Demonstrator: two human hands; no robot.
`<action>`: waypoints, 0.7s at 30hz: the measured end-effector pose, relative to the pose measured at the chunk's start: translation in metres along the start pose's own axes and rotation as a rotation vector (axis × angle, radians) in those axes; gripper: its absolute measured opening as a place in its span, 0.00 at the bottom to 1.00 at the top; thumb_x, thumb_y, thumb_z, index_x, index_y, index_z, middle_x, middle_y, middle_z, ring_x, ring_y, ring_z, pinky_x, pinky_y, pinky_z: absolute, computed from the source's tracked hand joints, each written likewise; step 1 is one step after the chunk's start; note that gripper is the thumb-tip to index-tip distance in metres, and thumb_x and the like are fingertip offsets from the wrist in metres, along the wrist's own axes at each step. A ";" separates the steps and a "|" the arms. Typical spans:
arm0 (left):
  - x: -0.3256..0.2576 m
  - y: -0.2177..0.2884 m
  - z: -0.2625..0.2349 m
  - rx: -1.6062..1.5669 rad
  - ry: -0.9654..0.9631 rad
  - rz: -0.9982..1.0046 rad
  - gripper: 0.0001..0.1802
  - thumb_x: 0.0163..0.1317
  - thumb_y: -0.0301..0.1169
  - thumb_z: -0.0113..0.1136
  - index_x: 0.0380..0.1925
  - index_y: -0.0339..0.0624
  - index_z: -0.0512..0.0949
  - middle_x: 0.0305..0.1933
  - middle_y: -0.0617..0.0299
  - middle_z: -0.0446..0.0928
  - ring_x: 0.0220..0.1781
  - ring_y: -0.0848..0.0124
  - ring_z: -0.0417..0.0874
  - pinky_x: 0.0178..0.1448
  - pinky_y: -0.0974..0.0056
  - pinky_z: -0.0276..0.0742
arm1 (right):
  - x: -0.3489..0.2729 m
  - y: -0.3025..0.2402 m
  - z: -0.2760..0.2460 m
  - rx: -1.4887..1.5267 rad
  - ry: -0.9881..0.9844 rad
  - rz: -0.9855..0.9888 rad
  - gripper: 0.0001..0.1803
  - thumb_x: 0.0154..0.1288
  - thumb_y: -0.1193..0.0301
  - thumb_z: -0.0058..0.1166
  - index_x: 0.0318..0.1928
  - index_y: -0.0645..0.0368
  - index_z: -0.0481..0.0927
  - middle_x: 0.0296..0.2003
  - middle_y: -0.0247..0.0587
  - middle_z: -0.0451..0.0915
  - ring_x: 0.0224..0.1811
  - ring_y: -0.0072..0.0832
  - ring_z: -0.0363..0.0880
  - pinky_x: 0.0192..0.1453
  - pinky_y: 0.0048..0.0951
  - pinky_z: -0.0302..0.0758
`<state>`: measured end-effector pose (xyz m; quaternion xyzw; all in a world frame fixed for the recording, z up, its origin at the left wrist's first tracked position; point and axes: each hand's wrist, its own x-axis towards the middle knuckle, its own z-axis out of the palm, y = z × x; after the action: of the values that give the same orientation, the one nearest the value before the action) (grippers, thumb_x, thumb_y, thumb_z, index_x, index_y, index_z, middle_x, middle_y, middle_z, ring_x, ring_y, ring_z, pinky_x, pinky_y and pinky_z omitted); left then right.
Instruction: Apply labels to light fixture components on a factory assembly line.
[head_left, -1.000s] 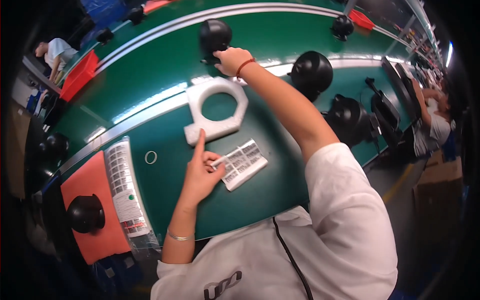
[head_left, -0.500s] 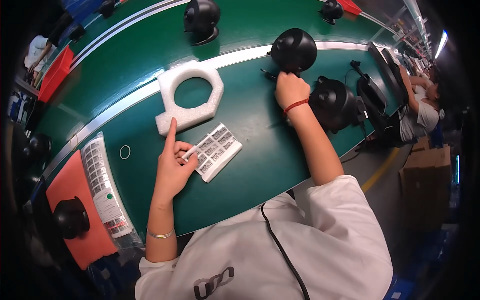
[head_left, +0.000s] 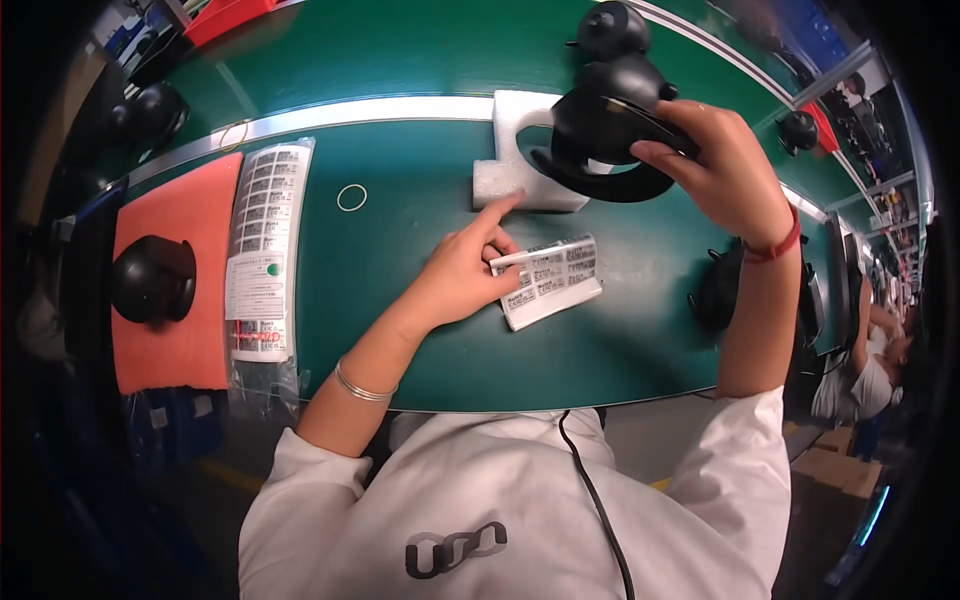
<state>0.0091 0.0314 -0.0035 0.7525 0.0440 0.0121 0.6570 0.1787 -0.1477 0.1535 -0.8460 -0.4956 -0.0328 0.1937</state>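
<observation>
My right hand point(head_left: 722, 165) grips a black round device with a curved base point(head_left: 608, 125) by its base, thumb on the near side. The device is tilted above a white foam block point(head_left: 497, 183), hiding much of the foam and its round hole. My left hand point(head_left: 468, 268) pinches the folded edge of a sheet of small printed labels point(head_left: 552, 270) between thumb and curled fingers. Its index finger stretches out to the near face of the foam. Another round black device point(head_left: 690, 295) is at the right, partly behind my right forearm.
At the left, an orange mat point(head_left: 175, 345) bears a black round part point(head_left: 152, 280). Beside it is a long bagged label sheet point(head_left: 268, 225). A thin pale ring point(head_left: 351, 198) lies on the green table point(head_left: 400, 165). Beyond the metal rail stands another black device point(head_left: 612, 32). A person point(head_left: 870, 360) sits far right.
My right hand has lifted the black device from the table's far side and brought it over the foam. My left hand keeps the label sheet. The head view has turned.
</observation>
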 end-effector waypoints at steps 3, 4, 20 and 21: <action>-0.007 0.010 -0.014 -0.011 -0.032 0.011 0.28 0.55 0.22 0.62 0.59 0.43 0.74 0.36 0.65 0.77 0.32 0.82 0.75 0.37 0.76 0.73 | 0.022 0.005 0.012 -0.141 -0.121 -0.084 0.16 0.58 0.66 0.64 0.43 0.62 0.81 0.31 0.53 0.80 0.33 0.47 0.79 0.37 0.38 0.73; -0.006 0.012 -0.016 0.036 -0.076 0.045 0.23 0.55 0.25 0.63 0.54 0.45 0.79 0.35 0.64 0.79 0.30 0.81 0.76 0.37 0.74 0.74 | 0.025 0.013 0.022 -0.163 -0.145 -0.100 0.17 0.58 0.67 0.65 0.43 0.65 0.80 0.31 0.54 0.78 0.32 0.47 0.77 0.36 0.35 0.72; -0.009 0.017 0.001 -0.244 0.120 0.067 0.08 0.60 0.27 0.67 0.36 0.34 0.83 0.35 0.65 0.82 0.36 0.81 0.79 0.40 0.74 0.75 | -0.067 -0.015 0.116 0.550 0.130 -0.124 0.11 0.49 0.82 0.60 0.35 0.60 0.85 0.31 0.42 0.82 0.30 0.37 0.81 0.36 0.29 0.77; -0.008 0.014 0.002 -0.227 0.134 0.036 0.06 0.60 0.25 0.66 0.36 0.33 0.83 0.35 0.64 0.83 0.36 0.80 0.79 0.41 0.74 0.76 | -0.067 -0.016 0.117 0.558 0.132 -0.123 0.11 0.49 0.82 0.60 0.35 0.60 0.85 0.31 0.42 0.82 0.30 0.37 0.81 0.36 0.29 0.77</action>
<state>0.0016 0.0269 0.0109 0.6715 0.0728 0.0792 0.7331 0.1150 -0.1541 0.0333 -0.7244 -0.5223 0.0383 0.4483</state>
